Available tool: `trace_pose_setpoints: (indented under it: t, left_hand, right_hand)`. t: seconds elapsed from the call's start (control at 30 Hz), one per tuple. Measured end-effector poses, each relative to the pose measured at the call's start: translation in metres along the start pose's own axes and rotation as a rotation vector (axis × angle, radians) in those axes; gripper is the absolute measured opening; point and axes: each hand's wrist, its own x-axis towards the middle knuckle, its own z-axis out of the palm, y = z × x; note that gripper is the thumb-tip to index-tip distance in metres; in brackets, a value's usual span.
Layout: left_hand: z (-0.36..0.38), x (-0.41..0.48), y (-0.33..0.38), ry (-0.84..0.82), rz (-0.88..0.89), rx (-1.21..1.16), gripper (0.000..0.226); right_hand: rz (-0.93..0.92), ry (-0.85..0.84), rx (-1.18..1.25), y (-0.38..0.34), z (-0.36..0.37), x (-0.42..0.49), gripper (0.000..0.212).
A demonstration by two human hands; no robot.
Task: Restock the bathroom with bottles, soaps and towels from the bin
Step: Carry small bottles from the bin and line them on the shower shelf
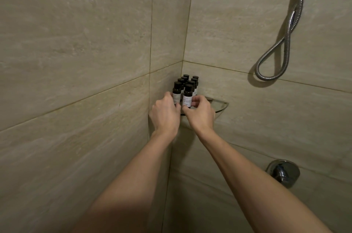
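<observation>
Centre frame: front bottle (187, 97) upright on corner shelf (221, 108), just beyond right hand (200, 113), its fingers (196, 102) pinching it; left hand (165, 113) fingers curled at neighbouring bottle (176, 92), grip unclear.

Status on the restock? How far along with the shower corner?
Done: a cluster of small dark bottles stands upright on the glass corner shelf. In hand: the left hand and right hand are at the two front bottles, apparently aligning them. Left: no soaps, towels or bin show in this view, so that part can't be judged.
</observation>
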Motion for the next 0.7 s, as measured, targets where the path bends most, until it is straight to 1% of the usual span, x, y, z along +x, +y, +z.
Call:
trace_pose_setpoints:
  t: [0.7]
  left_hand:
    - [-0.0032, -0.0002, -0.0012, -0.014, 0.032, 0.034, 0.025]
  right_hand:
    - [-0.013, 0.043, -0.068, -0.0021, 0.0063, -0.0017, 0.027]
